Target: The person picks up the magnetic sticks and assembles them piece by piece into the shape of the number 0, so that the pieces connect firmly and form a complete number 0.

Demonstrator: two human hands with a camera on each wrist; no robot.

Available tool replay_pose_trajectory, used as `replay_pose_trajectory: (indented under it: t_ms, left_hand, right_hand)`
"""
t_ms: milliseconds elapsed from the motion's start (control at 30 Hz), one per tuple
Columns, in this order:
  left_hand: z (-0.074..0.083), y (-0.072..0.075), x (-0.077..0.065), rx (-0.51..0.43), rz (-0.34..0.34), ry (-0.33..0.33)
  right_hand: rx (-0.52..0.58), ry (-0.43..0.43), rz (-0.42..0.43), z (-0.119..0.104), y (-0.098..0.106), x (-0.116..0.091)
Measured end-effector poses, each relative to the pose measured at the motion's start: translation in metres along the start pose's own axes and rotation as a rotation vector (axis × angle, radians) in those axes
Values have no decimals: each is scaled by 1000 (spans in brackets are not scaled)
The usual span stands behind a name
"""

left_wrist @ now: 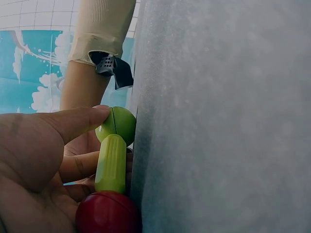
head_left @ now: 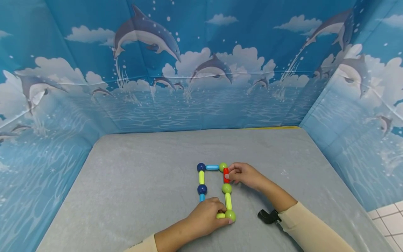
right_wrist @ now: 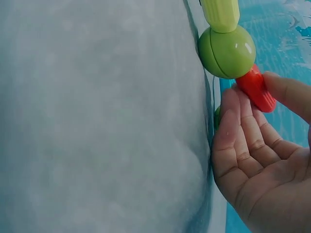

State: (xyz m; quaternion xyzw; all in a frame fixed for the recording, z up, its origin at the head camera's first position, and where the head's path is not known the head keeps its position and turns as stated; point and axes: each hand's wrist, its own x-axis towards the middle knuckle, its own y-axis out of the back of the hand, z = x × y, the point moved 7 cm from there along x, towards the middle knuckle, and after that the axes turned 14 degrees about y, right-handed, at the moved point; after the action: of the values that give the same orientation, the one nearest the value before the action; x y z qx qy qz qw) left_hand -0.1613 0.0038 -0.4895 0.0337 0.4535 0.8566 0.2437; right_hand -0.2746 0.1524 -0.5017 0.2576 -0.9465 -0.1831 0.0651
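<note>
A rectangular outline of magnetic rods and balls lies on the grey-covered table. My right hand (head_left: 245,175) pinches a red rod (right_wrist: 256,88) between thumb and fingers on the right side, between two green balls. At the near right corner, my left hand (head_left: 206,215) has its thumb on a green ball (left_wrist: 119,125), its fingers curled behind the yellow-green rod (left_wrist: 111,164) beside it. A dark red ball (left_wrist: 108,213) shows at that rod's other end, covered by the left hand in the head view. Dark blue balls (head_left: 202,189) and a light blue rod (head_left: 212,167) form the left and far sides.
The grey cloth (head_left: 141,168) spreads around the outline. A curtain (head_left: 201,105) printed with dolphins encloses the back and sides. A black device (head_left: 268,216) is strapped at the right wrist. White floor tiles (head_left: 390,220) show at the lower right.
</note>
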Motion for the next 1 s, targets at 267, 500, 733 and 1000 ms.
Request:
replay_pose_trajectory:
  t_ms: [267, 500, 733, 1000]
  left_hand:
    - [0, 0, 0, 12, 0, 4]
    - [0, 0, 0, 6, 0, 3]
    - [0, 1, 0, 14, 2, -2]
    - [-1, 0, 1, 13, -5, 2]
  right_hand:
    - [-4, -37, 7, 2, -2, 0]
    - [4, -61, -2, 1, -4, 0]
    - [-33, -69, -19, 4, -5, 1]
    - [-89, -86, -28, 6, -6, 3]
